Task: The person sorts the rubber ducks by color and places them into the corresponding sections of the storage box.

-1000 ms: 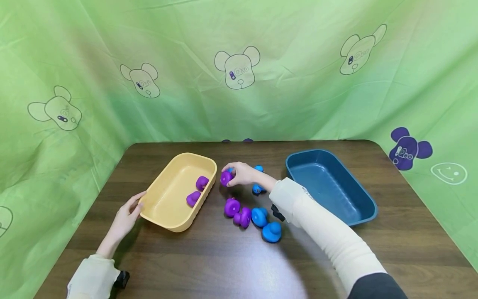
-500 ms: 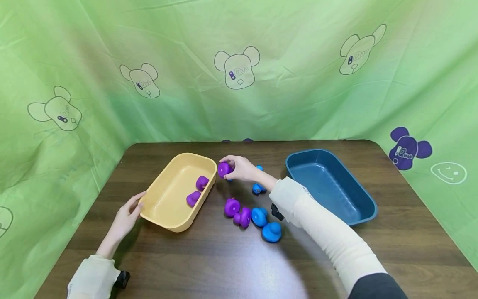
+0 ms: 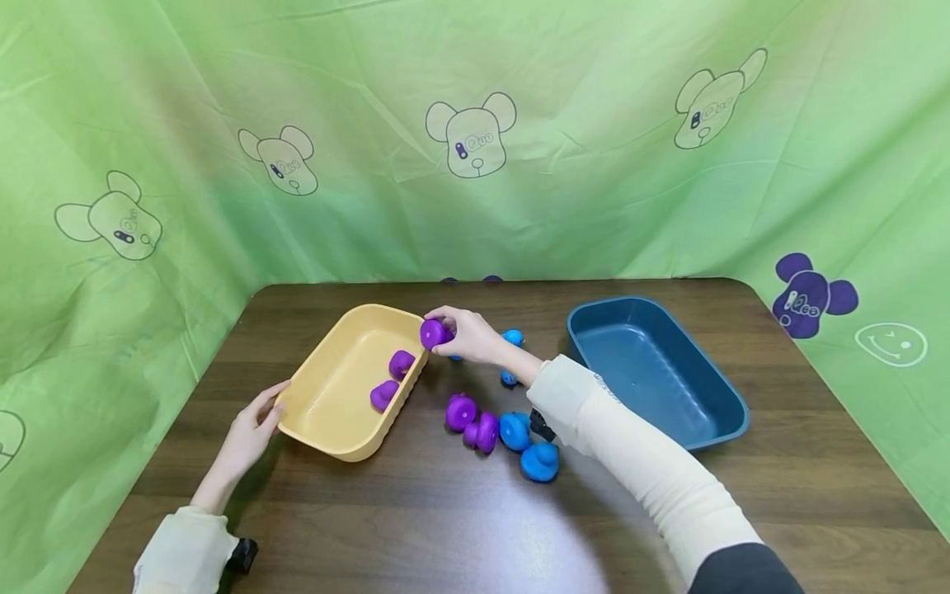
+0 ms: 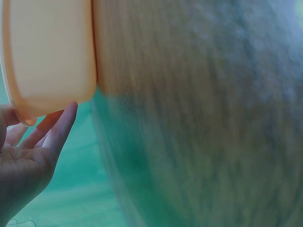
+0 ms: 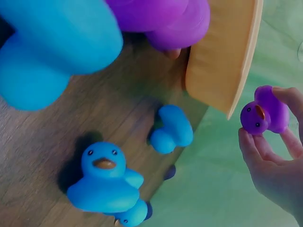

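Note:
My right hand (image 3: 473, 337) pinches a purple rubber duck (image 3: 435, 333) between thumb and fingertips, at the right rim of the pale yellow tub (image 3: 322, 408). In the right wrist view that duck (image 5: 272, 111) hangs clear of the tub wall, its orange beak showing. My left hand (image 3: 246, 433) holds the tub's near left end, thumb at the rim and fingers along the outer wall; the left wrist view shows those fingers under the tub (image 4: 52, 52). Inside the tub lie two purple ducks, one (image 3: 402, 364) behind the other (image 3: 383, 395).
A dark blue tub (image 3: 653, 379) stands on the right of the wooden table (image 3: 416, 528). Between the tubs lie two purple ducks (image 3: 461, 412) and several blue ducks (image 3: 540, 462), some partly hidden by the right hand and arm. Green cloth (image 3: 371, 206) hangs behind.
My right hand has raised the purple duck and carried it left, from among the ducks to the yellow tub's rim. The left hand and both tubs stay put.

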{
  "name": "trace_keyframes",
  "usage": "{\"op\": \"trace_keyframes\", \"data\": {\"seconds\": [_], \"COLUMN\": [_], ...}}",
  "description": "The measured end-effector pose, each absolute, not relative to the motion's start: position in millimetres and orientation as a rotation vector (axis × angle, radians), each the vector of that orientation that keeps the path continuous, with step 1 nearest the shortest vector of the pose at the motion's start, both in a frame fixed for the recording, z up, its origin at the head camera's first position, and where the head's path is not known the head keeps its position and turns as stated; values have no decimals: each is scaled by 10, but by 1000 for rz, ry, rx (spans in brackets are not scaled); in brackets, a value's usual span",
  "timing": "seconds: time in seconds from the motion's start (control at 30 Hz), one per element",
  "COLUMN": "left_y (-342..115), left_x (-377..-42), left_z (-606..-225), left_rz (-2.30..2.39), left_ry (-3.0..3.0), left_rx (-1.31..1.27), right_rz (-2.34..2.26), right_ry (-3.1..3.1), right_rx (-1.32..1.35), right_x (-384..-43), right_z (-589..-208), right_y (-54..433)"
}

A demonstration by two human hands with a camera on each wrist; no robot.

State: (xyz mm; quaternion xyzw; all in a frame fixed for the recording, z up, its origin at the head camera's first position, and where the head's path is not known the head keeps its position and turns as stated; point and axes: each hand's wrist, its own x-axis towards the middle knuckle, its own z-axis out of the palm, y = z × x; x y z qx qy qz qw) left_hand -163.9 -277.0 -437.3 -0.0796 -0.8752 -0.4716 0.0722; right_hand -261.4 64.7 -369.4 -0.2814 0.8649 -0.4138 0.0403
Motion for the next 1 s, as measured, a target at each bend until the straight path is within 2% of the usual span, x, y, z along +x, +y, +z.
{"op": "trace_keyframes", "data": {"seconds": [1.0], "left_y": [-2773], "left_x": [-1631], "left_z": [-4393], "left_rz": [-1475], "left_ry": [-2585], "left_rx": [-270], "right_rz": [-1261], "right_ry": [2580], "right_rx": [-909], "right_x": [-2420], "right_z": [-3744], "right_y": [162]}}
